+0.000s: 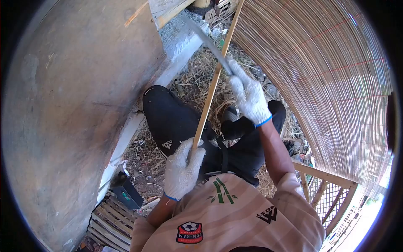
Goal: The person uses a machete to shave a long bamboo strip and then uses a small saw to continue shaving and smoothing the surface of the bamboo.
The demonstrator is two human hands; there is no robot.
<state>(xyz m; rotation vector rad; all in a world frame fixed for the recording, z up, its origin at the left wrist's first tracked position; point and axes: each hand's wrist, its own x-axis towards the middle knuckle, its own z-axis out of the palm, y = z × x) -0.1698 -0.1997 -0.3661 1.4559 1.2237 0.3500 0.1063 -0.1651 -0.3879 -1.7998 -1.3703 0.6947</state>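
Note:
My left hand (184,169), in a white knit glove, is closed round the near end of a long bamboo strip (209,94) by my lap. The strip slants up and away past my legs to the top of the view. My right hand (250,94), gloved in white with a blue cuff, grips a knife (208,43); its handle is hidden in the fingers. The long grey blade points to the upper left and crosses the strip in this view, a little beyond the glove.
A large brown board (84,92) stands on the left, and a bamboo-slat blind (319,71) hangs at the right. Shavings (197,73) litter the ground between them. A black box (126,192) sits near a slatted wooden rack (110,224); a lattice frame (327,197) is at lower right.

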